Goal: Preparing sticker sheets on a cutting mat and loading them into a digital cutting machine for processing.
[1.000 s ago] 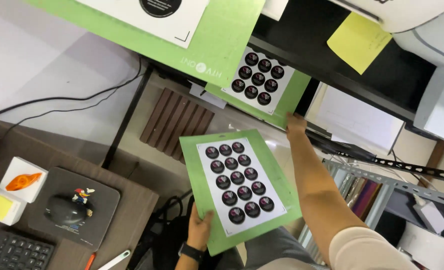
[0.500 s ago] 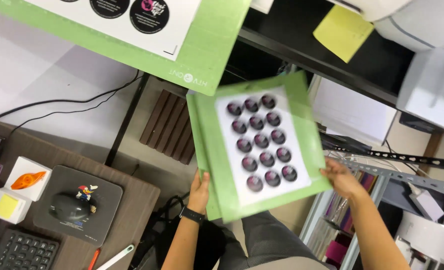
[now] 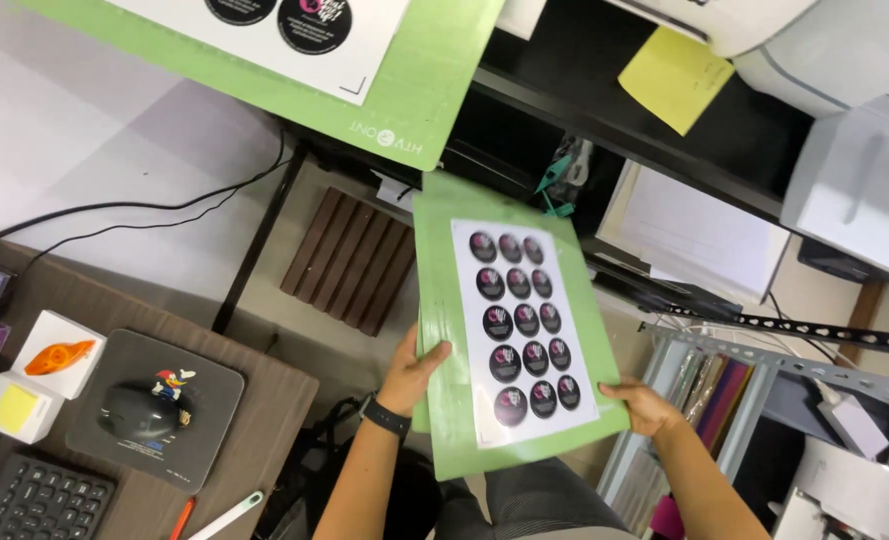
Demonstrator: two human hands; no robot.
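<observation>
Green cutting mat (image 3: 435, 400) carrying a sticker sheet (image 3: 525, 330), held above the lap: likely light, thin, bendable; left hand (image 3: 413, 368) and right hand (image 3: 645, 405) clasp its lower edges, fingers closed.

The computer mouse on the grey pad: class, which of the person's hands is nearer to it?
Left. The left hand grips the green mat's near edge, closer to the mouse; the right hand holds the mat's far edge.

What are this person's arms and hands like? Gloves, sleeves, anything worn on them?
Both forearms are bare, with no sleeves and no gloves in view. The left hand has a dark watch with a black band at its wrist. The right hand and its wrist show nothing worn.
</observation>
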